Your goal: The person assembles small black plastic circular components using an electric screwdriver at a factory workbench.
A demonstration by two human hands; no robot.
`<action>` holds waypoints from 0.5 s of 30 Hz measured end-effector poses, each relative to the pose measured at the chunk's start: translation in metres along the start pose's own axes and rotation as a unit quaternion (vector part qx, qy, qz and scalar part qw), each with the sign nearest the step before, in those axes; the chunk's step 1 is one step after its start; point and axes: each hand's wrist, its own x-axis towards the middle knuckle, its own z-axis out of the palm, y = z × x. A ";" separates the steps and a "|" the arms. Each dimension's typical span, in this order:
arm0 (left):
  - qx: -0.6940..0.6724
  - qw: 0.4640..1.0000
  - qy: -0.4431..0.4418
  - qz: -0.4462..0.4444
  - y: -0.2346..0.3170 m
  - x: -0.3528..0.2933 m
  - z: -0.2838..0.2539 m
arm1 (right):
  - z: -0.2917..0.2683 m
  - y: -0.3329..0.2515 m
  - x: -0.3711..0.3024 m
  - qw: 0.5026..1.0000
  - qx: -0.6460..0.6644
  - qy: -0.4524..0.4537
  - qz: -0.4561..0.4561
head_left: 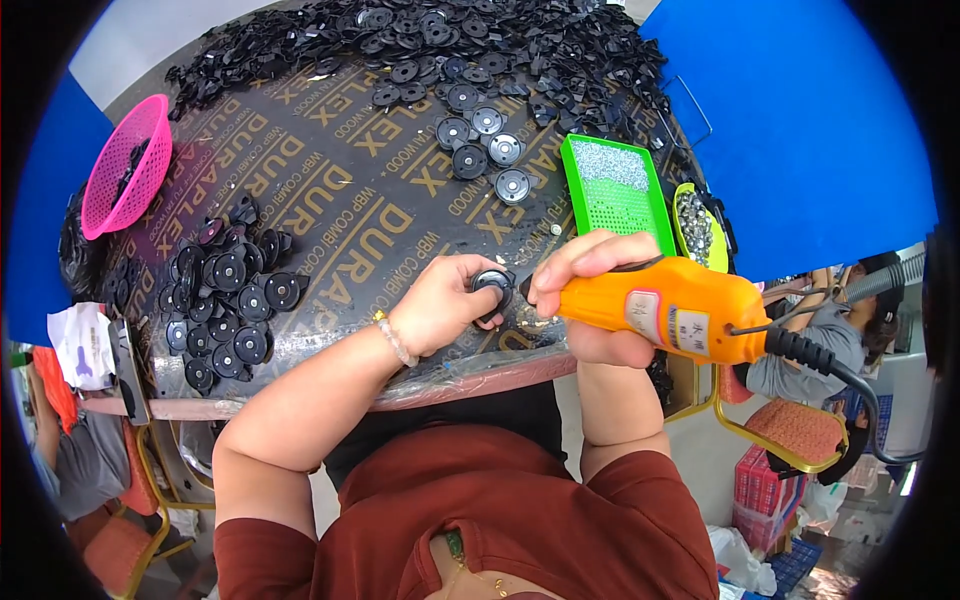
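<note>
My left hand pinches a round black plastic disc near the table's front edge, its thumb lying over the disc's face. An orange corded electric screwdriver is gripped in my right hand, held sideways with its nose toward the disc. Fingers cover the tool's tip, so I cannot tell whether it touches the disc. Ahead of my hands lie several loose discs, some with shiny metal centres. A pile of similar black discs sits left of my left forearm.
Beyond my right hand stands a green perforated tray of small silvery pieces, beside a yellow dish of metal parts. A heap of black parts lines the table's far side. A pink basket stands left. The screwdriver cable trails right.
</note>
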 end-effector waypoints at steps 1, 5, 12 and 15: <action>0.000 1.000 -0.001 0.000 0.001 0.000 0.000 | 0.003 0.000 -0.001 1.000 0.005 0.011 0.007; 0.029 0.999 -0.006 0.012 0.003 -0.001 0.002 | 0.002 -0.001 -0.005 1.000 -0.003 0.011 0.007; -0.024 0.999 0.039 0.000 0.004 -0.006 0.007 | -0.037 -0.034 -0.002 0.993 0.023 0.118 -0.013; -0.036 0.998 0.051 0.006 0.005 -0.005 0.002 | -0.079 -0.057 -0.005 0.959 -0.191 0.206 0.018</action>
